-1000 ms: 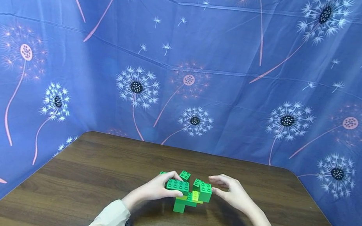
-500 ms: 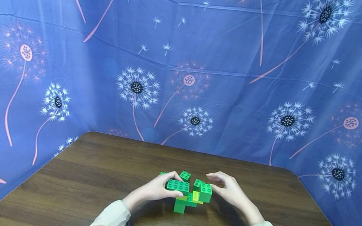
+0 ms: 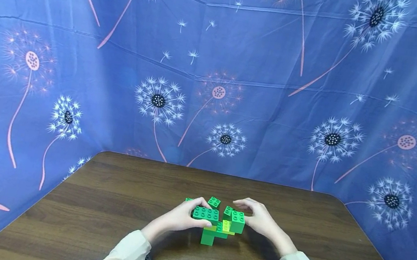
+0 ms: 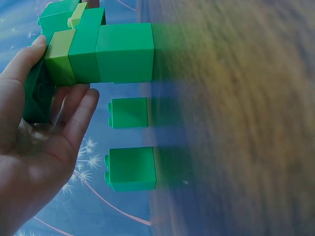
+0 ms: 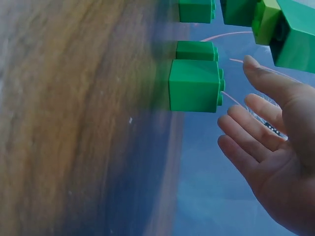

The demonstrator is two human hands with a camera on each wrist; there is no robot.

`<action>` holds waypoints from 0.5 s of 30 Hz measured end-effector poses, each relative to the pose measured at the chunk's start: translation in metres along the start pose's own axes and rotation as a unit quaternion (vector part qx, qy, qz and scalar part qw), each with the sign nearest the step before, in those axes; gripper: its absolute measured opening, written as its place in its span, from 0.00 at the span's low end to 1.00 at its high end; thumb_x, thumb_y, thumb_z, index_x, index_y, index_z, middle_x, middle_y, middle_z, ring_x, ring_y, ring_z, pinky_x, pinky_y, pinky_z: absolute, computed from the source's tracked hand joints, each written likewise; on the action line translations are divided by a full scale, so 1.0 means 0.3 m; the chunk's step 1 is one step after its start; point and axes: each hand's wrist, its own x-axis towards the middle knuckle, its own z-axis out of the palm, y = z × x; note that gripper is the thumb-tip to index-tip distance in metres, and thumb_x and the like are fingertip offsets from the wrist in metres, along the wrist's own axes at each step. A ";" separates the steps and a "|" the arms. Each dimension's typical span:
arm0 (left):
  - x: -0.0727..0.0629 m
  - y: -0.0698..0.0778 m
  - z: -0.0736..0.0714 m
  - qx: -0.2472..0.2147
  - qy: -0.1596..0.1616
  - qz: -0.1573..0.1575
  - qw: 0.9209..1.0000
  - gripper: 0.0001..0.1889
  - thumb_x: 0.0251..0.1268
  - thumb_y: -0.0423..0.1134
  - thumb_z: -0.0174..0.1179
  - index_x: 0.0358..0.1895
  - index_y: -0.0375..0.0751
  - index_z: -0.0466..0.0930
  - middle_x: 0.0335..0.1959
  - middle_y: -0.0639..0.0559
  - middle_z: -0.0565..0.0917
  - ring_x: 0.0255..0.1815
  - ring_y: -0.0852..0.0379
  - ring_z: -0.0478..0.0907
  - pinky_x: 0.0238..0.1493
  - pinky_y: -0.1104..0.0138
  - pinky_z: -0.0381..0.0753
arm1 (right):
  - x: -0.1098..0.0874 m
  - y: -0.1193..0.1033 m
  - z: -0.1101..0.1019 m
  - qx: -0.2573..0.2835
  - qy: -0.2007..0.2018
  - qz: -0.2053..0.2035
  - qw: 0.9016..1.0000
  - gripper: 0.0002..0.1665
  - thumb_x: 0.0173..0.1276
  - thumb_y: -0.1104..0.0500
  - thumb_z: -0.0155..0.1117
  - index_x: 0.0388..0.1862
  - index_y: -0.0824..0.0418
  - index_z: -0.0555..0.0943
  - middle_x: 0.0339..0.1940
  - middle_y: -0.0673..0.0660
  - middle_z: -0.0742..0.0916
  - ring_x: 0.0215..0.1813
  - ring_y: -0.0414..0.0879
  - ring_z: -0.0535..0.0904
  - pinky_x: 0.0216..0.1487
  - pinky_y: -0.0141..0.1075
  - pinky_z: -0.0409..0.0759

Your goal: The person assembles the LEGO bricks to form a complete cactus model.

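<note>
My left hand [image 3: 180, 216] grips a built piece of toy building bricks, its thumb in front and fingers behind a long green brick [image 3: 205, 214] on top. The same piece has yellow-green bricks [image 4: 60, 56], a lower green block [image 4: 125, 52] that seems to stand on the table, and a raised green brick [image 3: 237, 222] at its right end. Beside that end is my right hand [image 3: 261, 220], fingers loosely bent and holding nothing. In the right wrist view its thumb and fingers [image 5: 246, 130] are apart, near a green brick [image 5: 194, 86] on the table.
Behind the built piece, loose green bricks [image 3: 214, 202] stand on the brown wooden table [image 3: 121, 189]; one [image 3: 189, 199] is mostly hidden by my left hand. A blue dandelion-print cloth [image 3: 276, 113] hangs behind the table and along its sides.
My right hand has moved left, closer to and partly behind the right end of the built piece. The left hand and the bricks stay almost where they were.
</note>
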 end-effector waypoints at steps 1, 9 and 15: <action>0.000 0.000 0.000 0.001 0.000 0.000 1.000 0.16 0.57 0.49 0.66 0.46 0.54 0.73 0.38 0.59 0.80 0.36 0.65 0.76 0.43 0.69 0.73 | 0.002 -0.001 0.002 -0.003 0.000 0.003 1.000 0.23 0.58 0.62 0.67 0.52 0.69 0.78 0.46 0.62 0.84 0.47 0.56 0.81 0.49 0.45 0.79; -0.001 0.012 0.002 -0.009 -0.002 0.000 1.000 0.16 0.58 0.45 0.65 0.47 0.48 0.73 0.36 0.56 0.81 0.34 0.65 0.75 0.41 0.70 0.74 | 0.012 -0.001 0.023 -0.010 0.002 0.047 0.999 0.24 0.59 0.59 0.68 0.52 0.69 0.78 0.47 0.62 0.84 0.47 0.56 0.81 0.47 0.46 0.79; 0.000 0.013 0.006 -0.004 0.000 -0.001 1.000 0.16 0.59 0.40 0.65 0.48 0.45 0.73 0.37 0.53 0.81 0.33 0.66 0.74 0.40 0.70 0.73 | 0.014 0.001 0.030 -0.012 -0.010 0.047 0.999 0.23 0.59 0.59 0.68 0.51 0.69 0.78 0.46 0.63 0.84 0.47 0.56 0.81 0.45 0.41 0.80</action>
